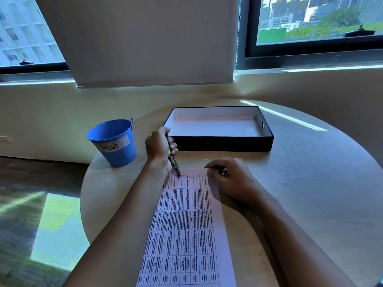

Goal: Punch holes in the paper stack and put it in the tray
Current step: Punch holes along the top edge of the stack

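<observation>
A paper stack [186,226] printed with a table of text lies lengthwise on the round table, running from the near edge toward the middle. My left hand [158,148] grips a hand-held hole punch [175,165] with green handles; its metal jaws sit at the paper's far left corner. My right hand [232,181] presses down on the paper's far right corner, fingers curled, with a small dark object partly showing under them. The black tray [223,143] with a white inside stands just beyond the paper, with nothing in it.
A blue bucket [114,141] labelled "Trash" stands at the table's left edge, close to my left hand. The round wooden table [310,172] extends to the right. A wall, window blind and windows are behind it. Small paper dots lie near the tray's front.
</observation>
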